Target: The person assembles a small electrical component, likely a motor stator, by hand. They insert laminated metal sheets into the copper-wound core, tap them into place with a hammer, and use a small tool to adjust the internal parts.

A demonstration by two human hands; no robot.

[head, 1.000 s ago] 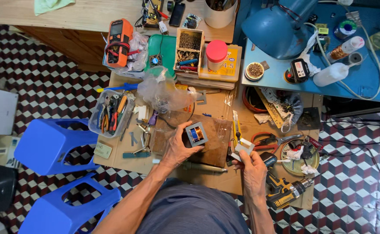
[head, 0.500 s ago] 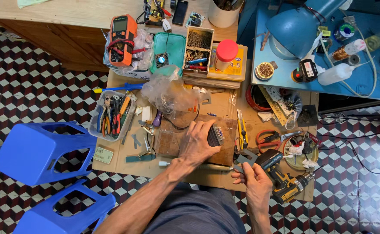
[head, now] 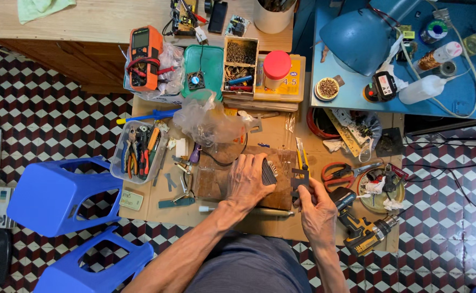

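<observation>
Dark box [head: 269, 172] sits on the bench [head: 156, 214] pad under the left hand [head: 250, 180], grip wrapped round it; right hand [head: 316, 209] pinches a bracket [head: 300, 178], best offered up squarely

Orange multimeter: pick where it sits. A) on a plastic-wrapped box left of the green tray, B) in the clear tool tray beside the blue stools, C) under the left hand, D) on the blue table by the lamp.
A: the orange multimeter lies on a plastic-wrapped box, just left of the green tray, far from both hands.
</observation>
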